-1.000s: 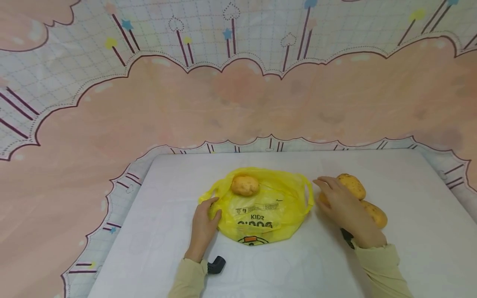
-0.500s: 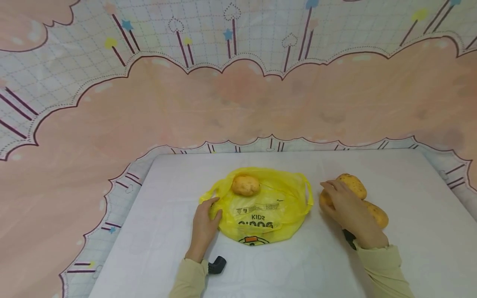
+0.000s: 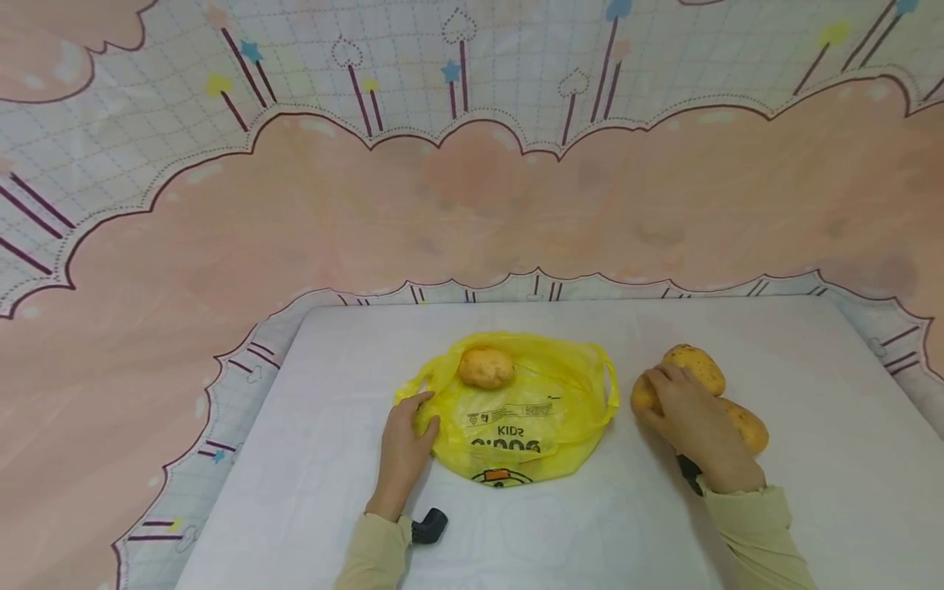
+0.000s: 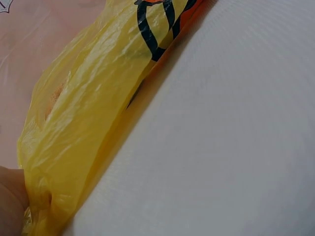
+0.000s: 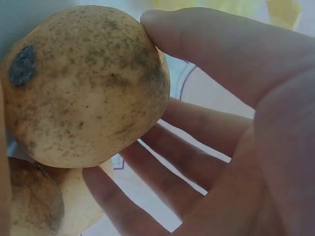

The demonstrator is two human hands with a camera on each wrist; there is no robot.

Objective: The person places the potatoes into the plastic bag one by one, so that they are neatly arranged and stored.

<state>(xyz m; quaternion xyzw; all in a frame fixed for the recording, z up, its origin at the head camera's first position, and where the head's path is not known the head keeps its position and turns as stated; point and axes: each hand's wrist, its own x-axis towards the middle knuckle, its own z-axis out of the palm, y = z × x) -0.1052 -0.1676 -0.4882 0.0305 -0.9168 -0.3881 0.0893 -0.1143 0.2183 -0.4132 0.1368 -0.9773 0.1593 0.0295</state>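
A yellow plastic bag with printed letters lies on the table, a potato at its far side. Through the film in the left wrist view, a brownish patch shows. My left hand grips the bag's left edge near one handle; the film is bunched beside the hand in the left wrist view. On the right, my right hand has its thumb and fingers round a speckled potato with a dark spot. Two more potatoes lie against that hand: one behind it, another to its right.
The white table reaches back to a patterned cloth backdrop. The bag's right handle loop stands between the bag and the right hand's potato. A black wrist device sits beside the left sleeve.
The right hand's fingers have drawn back from beyond the nearest potato and curled down onto it. The left hand and the bag stay in place.
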